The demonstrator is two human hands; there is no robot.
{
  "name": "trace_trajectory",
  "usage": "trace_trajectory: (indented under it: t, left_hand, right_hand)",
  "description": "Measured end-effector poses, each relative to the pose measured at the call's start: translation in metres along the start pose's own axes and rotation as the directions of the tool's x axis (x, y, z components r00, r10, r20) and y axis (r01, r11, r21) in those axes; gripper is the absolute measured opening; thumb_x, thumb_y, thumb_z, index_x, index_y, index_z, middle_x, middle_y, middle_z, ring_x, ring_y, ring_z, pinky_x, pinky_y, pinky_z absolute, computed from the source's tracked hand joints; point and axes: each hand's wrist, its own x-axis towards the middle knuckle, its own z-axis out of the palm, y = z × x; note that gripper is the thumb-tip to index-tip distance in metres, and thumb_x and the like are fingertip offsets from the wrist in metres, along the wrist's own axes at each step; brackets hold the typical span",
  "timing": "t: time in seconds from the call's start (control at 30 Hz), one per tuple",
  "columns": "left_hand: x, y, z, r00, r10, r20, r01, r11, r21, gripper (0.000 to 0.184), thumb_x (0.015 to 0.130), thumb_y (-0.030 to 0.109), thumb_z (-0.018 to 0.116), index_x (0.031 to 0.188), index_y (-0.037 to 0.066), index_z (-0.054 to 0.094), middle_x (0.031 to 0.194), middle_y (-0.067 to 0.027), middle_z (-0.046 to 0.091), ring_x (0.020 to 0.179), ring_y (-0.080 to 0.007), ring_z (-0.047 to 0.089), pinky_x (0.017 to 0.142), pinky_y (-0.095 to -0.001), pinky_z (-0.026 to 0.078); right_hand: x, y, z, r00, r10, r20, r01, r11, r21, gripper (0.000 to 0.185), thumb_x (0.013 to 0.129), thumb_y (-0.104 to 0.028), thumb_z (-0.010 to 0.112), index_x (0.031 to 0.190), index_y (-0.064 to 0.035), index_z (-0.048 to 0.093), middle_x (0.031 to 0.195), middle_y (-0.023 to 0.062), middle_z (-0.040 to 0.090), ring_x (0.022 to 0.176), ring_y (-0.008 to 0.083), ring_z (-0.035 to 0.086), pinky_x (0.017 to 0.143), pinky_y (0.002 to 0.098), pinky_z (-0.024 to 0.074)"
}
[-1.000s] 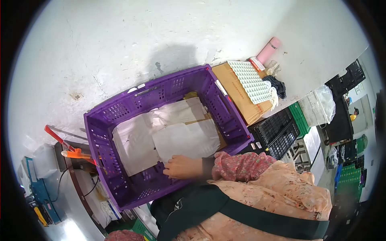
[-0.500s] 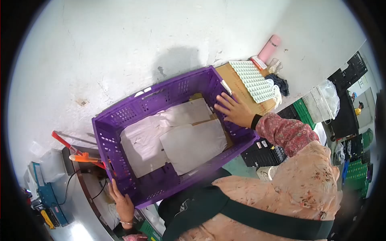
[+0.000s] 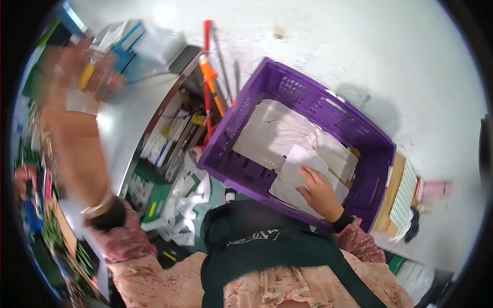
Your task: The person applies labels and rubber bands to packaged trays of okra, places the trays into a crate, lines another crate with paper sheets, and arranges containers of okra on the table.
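Note:
A purple plastic crate stands tilted in view against the white wall. Flat pieces of white paper line its bottom, with bits of brown cardboard at their edges. My right hand is inside the crate, fingers stretched out over the nearer white sheet; it appears to rest on it. At the upper left, my left hand is stretched out over the metal table, close to a blue box and a blurred yellow item. Motion smears its fingers, so any grip is unclear.
Red and orange long-handled tools lean beside the crate. A metal table has cluttered shelves below. White strips hang near a green crate. At right are a pale green tray and a pink bottle.
My view has swung left. My left hand has left the crate's side and reached out over the metal table. My right hand has moved from the crate's rim onto the paper inside.

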Motion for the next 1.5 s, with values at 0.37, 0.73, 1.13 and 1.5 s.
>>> trace_trajectory:
  t: [0.37, 0.73, 1.13, 1.5]
  left_hand:
    - [-0.060, 0.262, -0.045, 0.804, 0.499, 0.324, -0.595, 0.659, 0.461, 0.042, 0.092, 0.010, 0.056, 0.129, 0.001, 0.038, 0.119, -0.0122, 0.045, 0.109, -0.0214, 0.044, 0.090, -0.0321, 0.042]
    - [-0.195, 0.261, -0.190, 0.872, 0.470, 0.139, -0.313, 0.315, 0.896, 0.025, 0.095, 0.017, 0.053, 0.114, 0.001, 0.054, 0.098, -0.0077, 0.055, 0.088, -0.0164, 0.052, 0.078, -0.0287, 0.046]
    - [-0.784, 0.030, -0.609, -0.136, 0.400, -0.906, 0.980, -0.082, -0.183, 0.028, 0.088, 0.029, 0.057, 0.085, 0.002, 0.065, 0.077, -0.0167, 0.065, 0.071, -0.0323, 0.063, 0.066, -0.0439, 0.046]
    - [-0.787, -0.003, -0.599, 0.237, -0.108, -0.966, 0.792, -0.554, 0.256, 0.016, 0.080, 0.014, 0.065, 0.083, 0.006, 0.052, 0.079, -0.0112, 0.054, 0.074, -0.0312, 0.055, 0.063, -0.0422, 0.042]
  right_hand:
    - [0.150, -0.131, 0.035, 0.782, -0.612, -0.121, 0.623, 0.758, 0.193, 0.045, 0.082, -0.013, 0.068, 0.123, 0.0010, 0.055, 0.127, 0.0187, 0.054, 0.116, 0.0372, 0.052, 0.097, 0.0427, 0.0431]
    - [0.212, -0.253, 0.110, 0.661, -0.749, 0.045, 0.736, 0.659, 0.155, 0.039, 0.080, -0.003, 0.065, 0.119, 0.0008, 0.057, 0.128, 0.0191, 0.055, 0.113, 0.0378, 0.054, 0.095, 0.0437, 0.0445]
    - [0.227, -0.569, 0.321, 0.270, -0.915, 0.302, 0.818, 0.383, 0.429, 0.019, 0.083, -0.012, 0.065, 0.098, -0.0016, 0.066, 0.088, 0.0122, 0.067, 0.078, 0.0281, 0.065, 0.069, 0.0361, 0.0512]
    - [0.243, -0.819, 0.443, -0.102, -0.961, 0.257, 0.778, 0.084, 0.623, 0.025, 0.088, -0.019, 0.061, 0.108, -0.0033, 0.062, 0.096, 0.0121, 0.067, 0.085, 0.0294, 0.064, 0.074, 0.0379, 0.0501]
